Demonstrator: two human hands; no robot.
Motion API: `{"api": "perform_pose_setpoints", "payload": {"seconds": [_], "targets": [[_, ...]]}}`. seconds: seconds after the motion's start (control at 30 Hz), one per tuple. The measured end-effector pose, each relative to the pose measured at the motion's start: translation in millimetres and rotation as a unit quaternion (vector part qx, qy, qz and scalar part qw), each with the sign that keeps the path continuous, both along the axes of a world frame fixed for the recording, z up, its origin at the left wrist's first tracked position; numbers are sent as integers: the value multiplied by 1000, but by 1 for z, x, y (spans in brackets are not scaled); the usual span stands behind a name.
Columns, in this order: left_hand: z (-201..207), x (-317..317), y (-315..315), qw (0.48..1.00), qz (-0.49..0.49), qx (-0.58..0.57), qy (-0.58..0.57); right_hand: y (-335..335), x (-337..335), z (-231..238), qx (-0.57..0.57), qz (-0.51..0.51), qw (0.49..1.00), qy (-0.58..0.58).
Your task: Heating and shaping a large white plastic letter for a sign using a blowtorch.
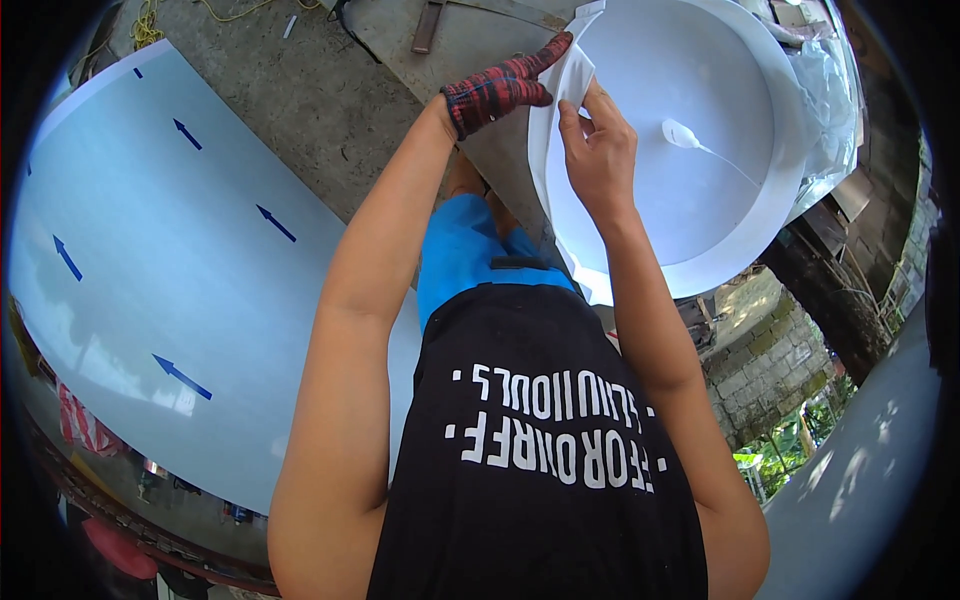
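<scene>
A round white shallow pan-like piece (715, 215) with a raised rim lies on the right. Along its left edge runs a bent, creased white strip (573, 82). My left hand (500, 92), in a red and black knit glove, reaches the strip from outside. Its fingers are stretched out and its thumb is spread, the tips touching the strip. My bare right hand (602, 145) leans over the rim from inside and pinches the strip between thumb and fingers. A small white blob with a thin tail (681, 134) lies on the round piece's inner face.
A large pale blue sheet (200, 270) with dark blue arrows curves across the left. A brown-handled metal tool (428, 27) rests on the grey surface beyond my left hand. Crumpled clear plastic (828, 105) lies beside the round piece. A block wall (770, 375) stands lower right.
</scene>
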State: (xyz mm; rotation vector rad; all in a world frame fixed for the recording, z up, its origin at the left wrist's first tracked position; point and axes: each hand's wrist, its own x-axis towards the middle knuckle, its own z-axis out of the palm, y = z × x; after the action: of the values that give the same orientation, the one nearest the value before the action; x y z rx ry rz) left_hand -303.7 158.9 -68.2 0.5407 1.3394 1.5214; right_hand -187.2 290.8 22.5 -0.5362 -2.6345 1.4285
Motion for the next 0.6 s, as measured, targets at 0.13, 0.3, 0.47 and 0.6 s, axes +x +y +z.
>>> {"api": "perform_pose_setpoints", "payload": {"seconds": [0.13,0.3,0.47,0.6], "targets": [[-6,4,2,999,6,9,40,-4,3,-2,31,5,999,18],[0,9,7,999,42,-5,23,-3,22,4,39,25,996,-71],[5,9,17,998,46,-31,-21,-18,45,4,56,46,995,-67],[7,9,26,996,47,-53,-55,-23,44,4,37,40,996,-73]]}}
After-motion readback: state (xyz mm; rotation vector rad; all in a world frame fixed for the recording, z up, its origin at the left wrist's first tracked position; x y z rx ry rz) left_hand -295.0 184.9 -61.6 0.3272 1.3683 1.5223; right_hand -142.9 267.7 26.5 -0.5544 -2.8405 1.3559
